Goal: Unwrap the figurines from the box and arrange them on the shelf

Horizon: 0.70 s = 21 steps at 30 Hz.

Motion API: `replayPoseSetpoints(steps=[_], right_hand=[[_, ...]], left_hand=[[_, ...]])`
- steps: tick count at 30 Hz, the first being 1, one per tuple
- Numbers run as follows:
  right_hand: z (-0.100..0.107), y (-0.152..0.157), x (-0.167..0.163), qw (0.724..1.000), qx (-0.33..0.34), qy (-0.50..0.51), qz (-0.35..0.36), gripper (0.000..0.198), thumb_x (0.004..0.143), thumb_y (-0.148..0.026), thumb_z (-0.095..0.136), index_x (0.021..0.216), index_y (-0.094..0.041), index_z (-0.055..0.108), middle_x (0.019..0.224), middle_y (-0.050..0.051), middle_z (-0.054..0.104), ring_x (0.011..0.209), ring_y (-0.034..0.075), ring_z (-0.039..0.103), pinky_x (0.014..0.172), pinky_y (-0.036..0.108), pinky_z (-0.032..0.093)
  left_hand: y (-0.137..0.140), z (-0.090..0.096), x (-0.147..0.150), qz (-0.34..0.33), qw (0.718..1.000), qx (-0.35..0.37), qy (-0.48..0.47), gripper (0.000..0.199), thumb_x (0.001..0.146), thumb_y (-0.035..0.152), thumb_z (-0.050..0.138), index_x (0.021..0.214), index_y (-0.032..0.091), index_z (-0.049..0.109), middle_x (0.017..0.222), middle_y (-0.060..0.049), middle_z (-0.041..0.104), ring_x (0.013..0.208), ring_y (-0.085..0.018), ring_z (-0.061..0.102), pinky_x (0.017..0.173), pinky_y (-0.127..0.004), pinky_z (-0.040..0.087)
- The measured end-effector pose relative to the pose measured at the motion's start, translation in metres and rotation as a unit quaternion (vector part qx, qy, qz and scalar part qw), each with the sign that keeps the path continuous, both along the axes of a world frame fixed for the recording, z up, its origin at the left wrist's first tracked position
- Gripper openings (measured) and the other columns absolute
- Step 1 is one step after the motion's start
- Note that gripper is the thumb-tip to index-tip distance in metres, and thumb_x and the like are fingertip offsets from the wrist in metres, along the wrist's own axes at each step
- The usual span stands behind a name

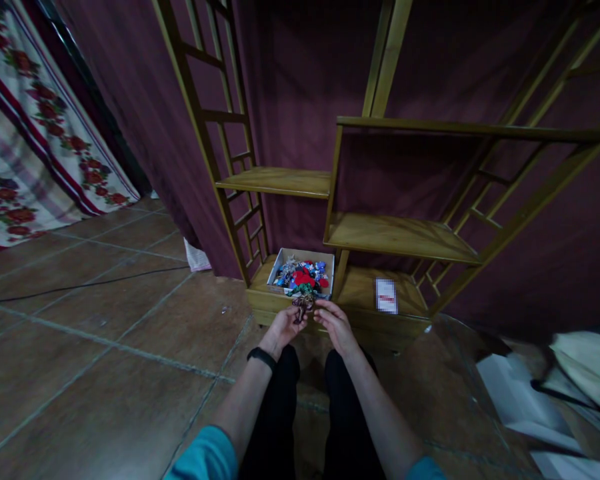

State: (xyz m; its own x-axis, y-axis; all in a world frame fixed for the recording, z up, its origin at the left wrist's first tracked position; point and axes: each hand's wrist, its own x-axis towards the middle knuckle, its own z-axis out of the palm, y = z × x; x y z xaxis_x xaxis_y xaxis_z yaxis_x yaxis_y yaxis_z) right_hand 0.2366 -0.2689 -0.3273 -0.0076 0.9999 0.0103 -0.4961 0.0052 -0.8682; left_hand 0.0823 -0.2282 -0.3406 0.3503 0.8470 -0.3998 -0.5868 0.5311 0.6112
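Observation:
A small, bunched dark reddish-brown piece [303, 308], apparently cloth, is pinched in the fingers of my left hand [283, 328], just in front of a shallow white box. My right hand [334, 323] is close on its other side, fingers extended and slightly apart, the tips at or near its edge; whether they touch it I cannot tell. Behind the held piece, the box [276, 259] contains a jumble of small red, blue, white, grey and green items [305, 273]. Their kind is too small to make out. Green material [303, 289] hangs at the box's front edge.
The box stands on the low left base of a wooden shelf unit [400, 233]. A white card-like item [386, 296] lies on the base to the right. A black cable [105, 283] crosses the tiled floor at left. White boxes [523, 393] and a pale bag [587, 360] are at right.

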Motion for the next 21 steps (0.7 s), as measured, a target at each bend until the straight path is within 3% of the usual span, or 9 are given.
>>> replayPoseSetpoints(steps=[6,14,21], right_hand=[[-0.004,0.004,0.002,1.000,-0.007,0.015,-0.023,0.027,0.065,-0.031,0.068,0.090,-0.021,0.068,0.096,0.005,0.068,0.081,0.018,0.062,0.077,0.033,0.049],[-0.017,0.012,0.005,0.997,-0.047,-0.003,-0.062,0.036,0.068,-0.042,0.064,0.098,-0.023,0.066,0.105,0.006,0.066,0.084,0.019,0.062,0.074,0.035,0.051],[-0.023,0.014,0.002,0.997,-0.042,-0.044,-0.056,0.041,0.066,-0.042,0.067,0.104,-0.026,0.064,0.113,0.004,0.062,0.099,0.021,0.059,0.077,0.035,0.052]], left_hand=[[0.001,0.000,-0.001,-0.004,1.000,0.013,-0.004,0.009,0.079,0.013,0.052,0.082,0.009,0.060,0.067,-0.008,0.062,0.056,-0.012,0.058,0.052,-0.022,0.048],[0.000,0.001,0.004,0.064,0.989,0.107,0.074,0.034,0.069,0.019,0.069,0.101,0.012,0.064,0.073,-0.004,0.065,0.056,-0.008,0.058,0.051,-0.018,0.045],[0.000,-0.001,0.006,0.134,0.975,0.142,0.105,0.034,0.060,0.016,0.075,0.094,0.014,0.068,0.072,-0.002,0.067,0.056,-0.007,0.056,0.055,-0.018,0.042]])
